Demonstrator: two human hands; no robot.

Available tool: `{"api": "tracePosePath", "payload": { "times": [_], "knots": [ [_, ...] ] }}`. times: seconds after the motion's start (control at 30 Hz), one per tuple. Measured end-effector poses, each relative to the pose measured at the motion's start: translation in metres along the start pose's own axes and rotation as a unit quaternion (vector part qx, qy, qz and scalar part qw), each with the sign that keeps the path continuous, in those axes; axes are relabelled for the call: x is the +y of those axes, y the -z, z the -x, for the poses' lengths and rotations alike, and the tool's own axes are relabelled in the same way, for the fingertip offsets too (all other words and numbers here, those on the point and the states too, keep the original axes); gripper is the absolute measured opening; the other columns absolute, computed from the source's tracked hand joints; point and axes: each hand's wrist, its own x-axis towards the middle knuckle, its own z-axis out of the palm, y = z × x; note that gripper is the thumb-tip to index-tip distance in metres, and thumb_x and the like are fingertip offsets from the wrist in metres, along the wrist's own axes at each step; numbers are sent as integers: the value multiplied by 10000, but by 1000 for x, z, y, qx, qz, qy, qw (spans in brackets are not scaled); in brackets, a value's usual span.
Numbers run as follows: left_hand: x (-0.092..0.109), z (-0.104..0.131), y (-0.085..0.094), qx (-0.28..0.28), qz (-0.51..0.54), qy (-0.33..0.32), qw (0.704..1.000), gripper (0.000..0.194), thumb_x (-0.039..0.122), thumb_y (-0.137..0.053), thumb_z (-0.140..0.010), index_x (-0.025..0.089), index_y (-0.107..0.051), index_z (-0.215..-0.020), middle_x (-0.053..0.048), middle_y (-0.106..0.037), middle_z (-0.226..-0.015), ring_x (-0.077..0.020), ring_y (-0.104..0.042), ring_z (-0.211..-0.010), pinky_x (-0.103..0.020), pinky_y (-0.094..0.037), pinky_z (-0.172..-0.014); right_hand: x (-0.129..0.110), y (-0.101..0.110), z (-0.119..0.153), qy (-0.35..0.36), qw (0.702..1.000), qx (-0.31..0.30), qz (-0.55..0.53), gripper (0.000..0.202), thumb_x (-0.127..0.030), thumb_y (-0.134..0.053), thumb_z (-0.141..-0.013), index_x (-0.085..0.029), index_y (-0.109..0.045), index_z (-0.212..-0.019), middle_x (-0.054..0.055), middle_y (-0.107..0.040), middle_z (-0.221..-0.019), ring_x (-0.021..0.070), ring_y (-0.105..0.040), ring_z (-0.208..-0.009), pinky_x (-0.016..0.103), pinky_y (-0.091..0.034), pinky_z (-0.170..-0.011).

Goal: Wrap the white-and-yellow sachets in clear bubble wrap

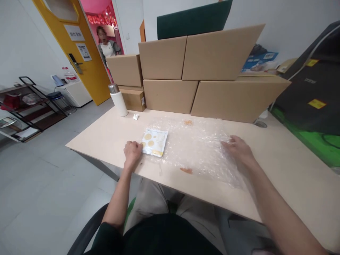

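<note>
A sheet of clear bubble wrap point(193, 145) lies spread over the table. On its left end rests a flat white packet point(154, 142) with yellow round shapes. My left hand point(133, 153) is closed at the packet's left edge, its fingers curled; whether it pinches the packet or the wrap's edge is too small to tell. My right hand point(239, 148) is closed on the right part of the bubble wrap, thumb and fingers together on the film. Two orange-brown tape pieces show on the wrap, one near its far edge and one near its close edge.
Cardboard boxes point(170, 95) are stacked along the table's back, with a dark green box point(193, 21) on top. A white bottle point(118, 101) and a crumpled white scrap point(136, 116) stand at the back left. A person point(107, 47) is in the doorway. Black equipment point(313, 85) is at right.
</note>
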Motion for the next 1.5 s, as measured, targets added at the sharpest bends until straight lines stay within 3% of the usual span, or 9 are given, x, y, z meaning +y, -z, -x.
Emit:
{"api": "tracePosePath", "payload": {
  "times": [0.13,0.33,0.47,0.6,0.73,0.87,1.17,1.37,1.5],
  "knots": [
    [0,3,3,-14,5,-8,1000,340,435,-438,-915,191,-668,-855,-138,-614,-1002,-298,-618,-967,-390,-435,-850,-51,-14,13,194,979,44,47,443,-436,-541,-852,-165,-630,-1191,192,-624,-1239,349,-536,-1189,526,-381,-1028],
    [1,6,4,-11,46,-2,999,344,383,-469,-911,159,-587,-1144,-151,-642,-1109,-299,-621,-1051,-385,-432,-866,-160,-104,83,356,903,-233,54,336,-323,-477,-962,-162,-637,-1210,151,-630,-1300,288,-539,-1213,433,-386,-1042],
    [-1,0,6,-19,128,12,992,320,345,-549,-849,138,-612,-1085,-148,-692,-982,-302,-633,-1010,-375,-430,-836,-185,-146,105,355,872,-308,139,317,-333,-437,-997,-122,-651,-1099,185,-670,-1177,286,-592,-1102,375,-421,-938],
    [-1,-7,13,-59,195,-2,979,183,347,-563,-810,186,-581,-725,-17,-618,-669,-201,-617,-741,-283,-430,-671,-180,-154,100,300,898,-307,98,404,-409,-342,-1024,-161,-659,-993,153,-710,-1041,265,-633,-1001,357,-420,-885],
    [19,2,21,-95,354,-65,928,254,441,-541,-841,189,-538,-808,25,-581,-706,-122,-542,-638,-226,-408,-594,-163,-149,91,160,914,-343,-149,529,-621,-348,-965,-216,-690,-947,75,-727,-1002,240,-641,-963,359,-454,-872],
    [62,23,22,-171,460,-154,857,307,506,-571,-850,205,-512,-862,27,-560,-744,-116,-520,-654,-226,-424,-624,-152,-141,93,-7,843,-364,-396,649,-771,-449,-833,-181,-712,-887,82,-735,-906,240,-662,-924,372,-493,-879],
    [134,60,-8,-199,184,-273,923,489,641,-355,-941,245,-586,-1111,-138,-500,-1383,-359,-381,-1365,-599,-327,-1072,-118,-102,87,-227,827,-260,-444,206,-397,-638,-687,-208,-615,-763,44,-648,-693,208,-605,-651,313,-488,-572],
    [138,73,-23,-239,67,-289,925,577,662,-346,-936,247,-597,-1250,-140,-276,-1609,-447,-79,-1499,-757,-76,-1088,-89,-79,73,12,969,-33,-245,315,-440,-558,-773,-213,-653,-970,96,-675,-1080,241,-615,-943,374,-495,-830],
    [121,67,-27,-219,103,-277,930,481,558,-426,-946,266,-573,-1299,-116,-193,-1638,-401,-58,-1514,-696,-92,-1134,-97,-89,73,170,968,-155,-99,327,-431,-412,-920,-203,-645,-898,109,-684,-1017,232,-623,-966,365,-457,-889]
  ]
}}
